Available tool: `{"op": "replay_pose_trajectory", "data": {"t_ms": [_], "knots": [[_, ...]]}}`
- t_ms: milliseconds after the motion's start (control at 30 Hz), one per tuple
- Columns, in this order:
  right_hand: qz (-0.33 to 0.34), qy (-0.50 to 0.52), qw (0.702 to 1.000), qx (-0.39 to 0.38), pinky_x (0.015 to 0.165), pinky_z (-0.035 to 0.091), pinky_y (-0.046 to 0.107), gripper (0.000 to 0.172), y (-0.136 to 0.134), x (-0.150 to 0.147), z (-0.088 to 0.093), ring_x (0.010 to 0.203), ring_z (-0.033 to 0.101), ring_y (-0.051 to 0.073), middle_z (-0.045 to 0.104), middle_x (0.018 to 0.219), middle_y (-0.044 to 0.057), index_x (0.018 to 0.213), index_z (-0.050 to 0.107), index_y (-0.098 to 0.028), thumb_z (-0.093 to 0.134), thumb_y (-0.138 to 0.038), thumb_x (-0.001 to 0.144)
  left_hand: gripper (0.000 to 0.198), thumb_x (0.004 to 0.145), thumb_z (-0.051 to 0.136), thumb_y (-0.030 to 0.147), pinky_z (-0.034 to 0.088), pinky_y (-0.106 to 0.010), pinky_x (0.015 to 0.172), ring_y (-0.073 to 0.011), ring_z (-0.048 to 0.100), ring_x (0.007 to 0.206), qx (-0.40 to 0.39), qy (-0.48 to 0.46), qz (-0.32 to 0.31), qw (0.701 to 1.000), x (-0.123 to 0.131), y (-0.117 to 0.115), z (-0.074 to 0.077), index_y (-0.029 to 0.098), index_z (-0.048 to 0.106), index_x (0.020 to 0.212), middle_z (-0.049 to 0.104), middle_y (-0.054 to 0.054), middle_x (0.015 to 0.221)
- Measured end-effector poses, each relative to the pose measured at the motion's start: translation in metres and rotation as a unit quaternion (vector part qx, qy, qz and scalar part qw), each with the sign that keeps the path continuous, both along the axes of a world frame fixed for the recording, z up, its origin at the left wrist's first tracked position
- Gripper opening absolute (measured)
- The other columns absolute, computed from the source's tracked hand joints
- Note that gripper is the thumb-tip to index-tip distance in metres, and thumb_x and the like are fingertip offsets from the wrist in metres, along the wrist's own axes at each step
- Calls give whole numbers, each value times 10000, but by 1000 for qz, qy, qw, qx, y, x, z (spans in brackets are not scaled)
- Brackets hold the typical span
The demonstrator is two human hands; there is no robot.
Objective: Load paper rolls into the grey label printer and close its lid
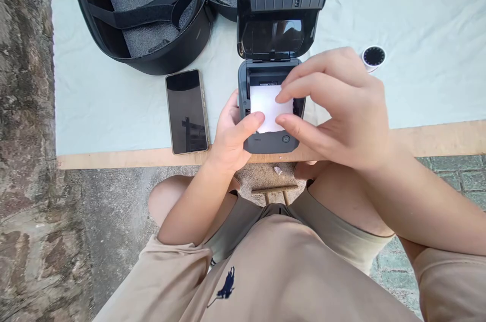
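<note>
A dark grey label printer (pixel 271 144) sits at the table's front edge, its black lid (pixel 279 8) raised and tilted back. White paper (pixel 266 109) lies across its front, coming out of the paper bay. My left hand (pixel 231 137) wraps round the printer's left side, with the thumb pressed on the paper's lower left corner; its other fingers are partly hidden behind the body. Over the paper's right side hovers my right hand (pixel 337 104), thumb and fingers apart, the tips at or just above the sheet. Whether they touch it I cannot tell.
Left of the printer lies a phone (pixel 187 112), screen up. Behind it stands an unzipped black case (pixel 170 56) with grey foam and a strap. A small white round object with a dark face (pixel 374 56) is at the right. A pale cloth (pixel 429 23) covers the table.
</note>
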State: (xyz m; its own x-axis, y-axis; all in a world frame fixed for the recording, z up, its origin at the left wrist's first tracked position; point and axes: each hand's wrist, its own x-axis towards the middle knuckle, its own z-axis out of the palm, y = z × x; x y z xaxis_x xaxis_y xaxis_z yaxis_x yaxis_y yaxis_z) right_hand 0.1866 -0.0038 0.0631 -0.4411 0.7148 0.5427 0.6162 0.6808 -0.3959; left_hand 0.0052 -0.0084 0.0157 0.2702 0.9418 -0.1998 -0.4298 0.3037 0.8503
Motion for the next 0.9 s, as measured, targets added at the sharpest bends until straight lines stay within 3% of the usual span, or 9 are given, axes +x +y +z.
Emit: {"op": "replay_pose_trajectory", "data": {"t_ms": [67, 267, 500, 700, 833, 900], "knots": [[-27, -33, 999, -15, 916, 503, 413, 136, 1, 1, 0, 1022, 627, 197, 653, 1092, 42, 1051, 581, -261, 586, -335, 937, 468, 740, 797, 449, 582, -451, 977, -318, 707, 1132, 2, -5, -11, 1000, -1, 0, -1, 250, 609, 1120, 711, -46, 994], [-22, -62, 997, -51, 952, 494, 485, 281, 0, 6, -1, 1148, 579, 262, 579, 1211, 59, 1161, 564, -282, 626, -384, 906, 423, 803, 734, 437, 567, -422, 1021, -309, 612, 1298, 32, -22, -10, 999, 0, 0, -2, 262, 594, 1162, 715, -44, 1007], [-9, -29, 998, -48, 991, 477, 465, 293, 0, 5, -3, 1168, 556, 253, 553, 1203, 101, 1167, 561, -231, 629, -337, 902, 440, 763, 781, 348, 617, -404, 894, -290, 722, 1084, 25, -25, -6, 999, 0, -1, -4, 257, 595, 1151, 718, -29, 1015], [-17, -31, 997, -65, 1023, 475, 485, 290, 3, 6, -1, 1173, 551, 236, 546, 1197, 83, 1159, 532, -246, 628, -327, 898, 420, 791, 752, 400, 604, -419, 973, -311, 656, 1246, 25, -16, -6, 1000, 0, -1, -3, 261, 585, 1150, 735, -49, 1057], [-52, 55, 997, -36, 972, 513, 424, 331, 3, 7, 0, 1189, 555, 243, 548, 1158, 80, 1138, 544, -215, 651, -357, 858, 443, 768, 773, 365, 627, -401, 886, -303, 711, 1133, 34, -18, -14, 999, 0, 0, -4, 254, 580, 1151, 737, -59, 1059], [-93, 118, 987, -49, 967, 511, 373, 423, 2, 7, 2, 1287, 528, 249, 514, 1301, 66, 1263, 494, -238, 606, -403, 890, 495, 726, 804, 360, 631, -382, 817, -296, 724, 1069, 35, -13, -22, 999, -1, 0, -5, 255, 571, 1150, 729, -58, 1063]]}}
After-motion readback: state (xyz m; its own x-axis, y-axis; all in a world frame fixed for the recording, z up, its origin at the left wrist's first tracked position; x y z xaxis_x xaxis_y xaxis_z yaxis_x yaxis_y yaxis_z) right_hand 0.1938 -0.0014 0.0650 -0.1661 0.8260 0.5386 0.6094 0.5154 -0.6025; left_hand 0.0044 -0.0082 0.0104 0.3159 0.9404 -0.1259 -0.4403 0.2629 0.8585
